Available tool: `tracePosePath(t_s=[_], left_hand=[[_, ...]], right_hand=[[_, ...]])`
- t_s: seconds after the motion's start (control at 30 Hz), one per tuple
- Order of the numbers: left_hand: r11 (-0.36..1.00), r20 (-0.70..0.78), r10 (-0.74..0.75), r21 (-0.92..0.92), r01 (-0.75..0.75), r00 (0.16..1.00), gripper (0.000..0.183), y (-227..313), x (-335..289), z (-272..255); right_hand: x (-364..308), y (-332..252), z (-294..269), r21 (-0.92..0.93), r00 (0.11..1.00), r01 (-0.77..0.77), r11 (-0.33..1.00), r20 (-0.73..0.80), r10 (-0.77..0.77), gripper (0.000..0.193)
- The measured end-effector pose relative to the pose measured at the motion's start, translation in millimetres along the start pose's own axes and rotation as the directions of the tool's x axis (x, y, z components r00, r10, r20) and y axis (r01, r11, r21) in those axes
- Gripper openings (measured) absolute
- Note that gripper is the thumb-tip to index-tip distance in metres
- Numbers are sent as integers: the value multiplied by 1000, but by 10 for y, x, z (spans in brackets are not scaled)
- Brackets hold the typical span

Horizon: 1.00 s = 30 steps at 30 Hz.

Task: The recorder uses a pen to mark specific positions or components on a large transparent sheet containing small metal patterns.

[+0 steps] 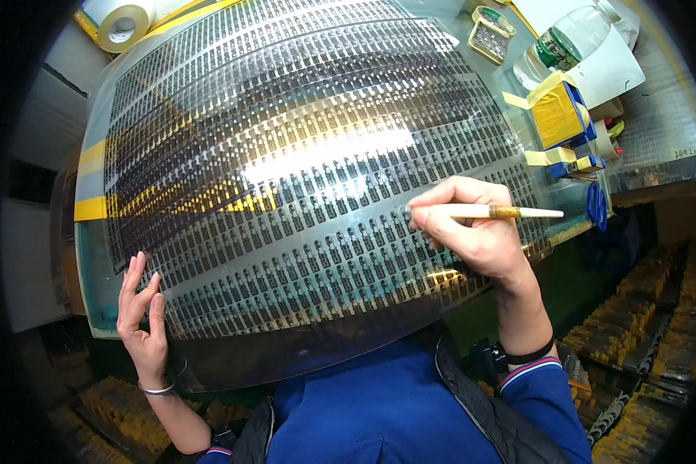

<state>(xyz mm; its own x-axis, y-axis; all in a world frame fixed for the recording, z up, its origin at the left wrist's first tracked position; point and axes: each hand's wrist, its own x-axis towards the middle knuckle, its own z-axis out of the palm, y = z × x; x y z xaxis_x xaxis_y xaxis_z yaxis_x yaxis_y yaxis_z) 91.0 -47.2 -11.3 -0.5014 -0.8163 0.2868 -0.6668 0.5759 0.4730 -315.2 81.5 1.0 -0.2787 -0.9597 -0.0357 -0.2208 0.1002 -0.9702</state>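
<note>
1. A large patterned sheet (309,178) is laid over the bench (93,271). Its surface is covered with curved-looking rows of small, dark, repeated shapes, and a bright reflection is cast across its middle. A dark margin along its near side is extended past the bench edge, toward the person's torso.
2. A pen-like tool (510,211), pale with a brownish band, is held in the right hand (475,240) above the right-hand part of the sheet. The fingers are closed around its shaft in a writing-style pinch. The rear end is pointed rightward; the working end is hidden at the fingertips, so contact with the sheet cannot be confirmed.
3. The left hand (143,325) is positioned at the near left corner of the sheet. Its fingers are extended and slightly parted, with nothing gripped. Whether the sheet is pressed by them cannot be told.
4. A metal bracelet (156,390) is worn on the left wrist.
5. At the far right of the bench, a small container (488,57) of grey bits is placed near a clear bottle (557,50) with a green label. A blue tape dispenser (557,116) loaded with yellow tape is located nearer the person.
6. A tape roll (110,17) is seen at the far left corner.
</note>
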Motion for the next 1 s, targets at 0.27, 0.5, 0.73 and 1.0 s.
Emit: tracePosePath(t_s=[0.27,0.5,0.73,1.0], left_hand=[[1000,1,11,0,-11,1000,25,2,10,11],[1000,-2,-3,5,3,1000,25,-10,-16,6],[1000,-7,-10,0,10,1000,25,-18,-14,17],[1000,3,-9,0,9,1000,24,-41,-3,2]], right_hand=[[-15,11,6,70,999,-22,997,-42,25,8],[-161,-87,-297,74,998,57,996,28,-59,6],[-143,-4,-321,185,983,-7,983,-178,40,14],[-95,21,-151,12,977,-25,1000,-210,27,13]])
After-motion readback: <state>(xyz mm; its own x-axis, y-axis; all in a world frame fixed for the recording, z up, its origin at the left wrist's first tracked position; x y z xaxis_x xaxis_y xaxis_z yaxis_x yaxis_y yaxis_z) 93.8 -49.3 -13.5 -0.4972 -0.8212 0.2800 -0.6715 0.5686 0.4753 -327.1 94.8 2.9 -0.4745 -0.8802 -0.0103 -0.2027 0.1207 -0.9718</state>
